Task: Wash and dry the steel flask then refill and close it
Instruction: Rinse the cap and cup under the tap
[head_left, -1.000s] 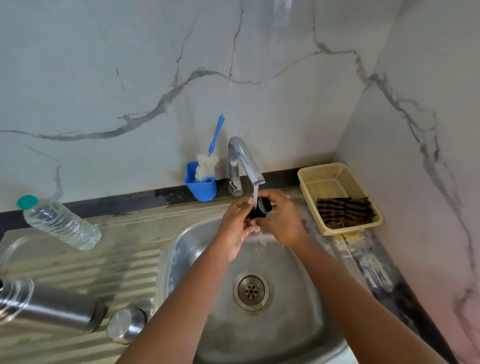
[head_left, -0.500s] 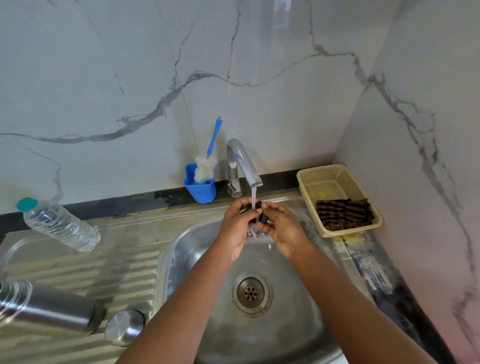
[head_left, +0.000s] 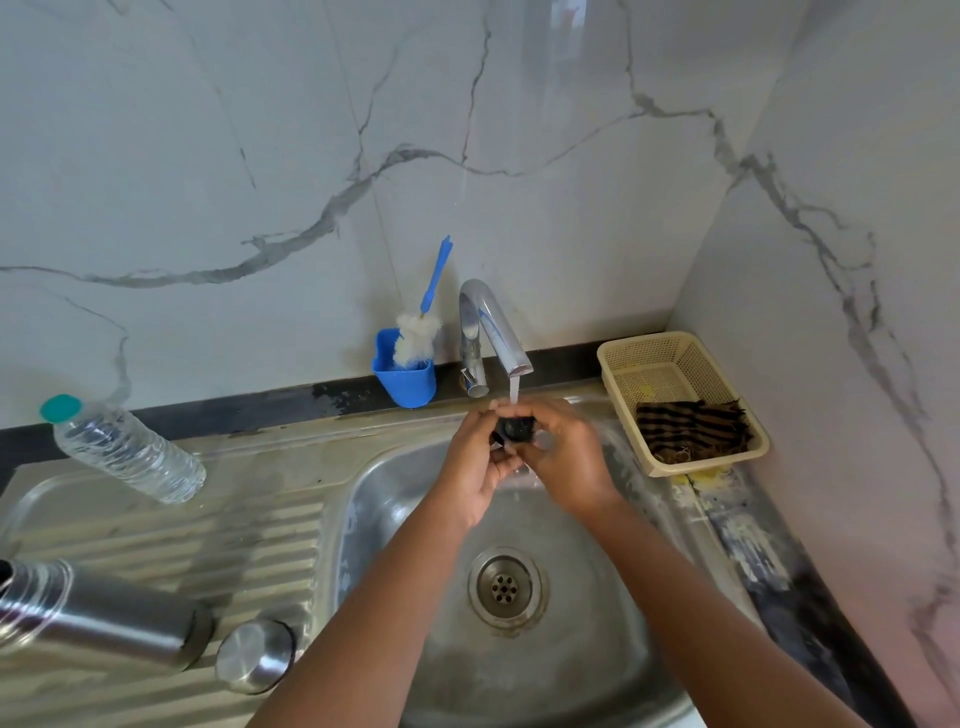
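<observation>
White marble-patterned wall panels with grey veins meet in a corner behind a stainless steel sink (head_left: 363, 499), whose ribbed draining board (head_left: 218, 540) stretches out to my left. Both my hands meet over the basin, directly under the chrome tap (head_left: 488, 332), where a thin stream of water (head_left: 514, 391) runs down. My left hand (head_left: 475, 457) and my right hand (head_left: 563, 457) both curl their fingers around a small black flask stopper (head_left: 514, 430), gripping it from either side right below the spout, with the water falling onto it. Below my hands, the round drain (head_left: 506, 587) sits at the bottom of the wet basin.

On the draining board at the lower left, the steel flask (head_left: 104, 613) lies on its side, its open neck cut off by the left edge of the view. Just beside its base rests the flask's round steel cap (head_left: 254, 656). Farther back on the board, a clear plastic water bottle (head_left: 127, 449) with a teal cap lies tilted, well apart from the flask.

Behind the sink, left of the tap, a blue holder (head_left: 408, 376) stands against the wall with a white bottle brush (head_left: 418, 338) in it, blue handle pointing up. To my right, on the counter in the corner, a cream plastic basket (head_left: 665, 353) holds a dark striped cloth (head_left: 693, 428).
</observation>
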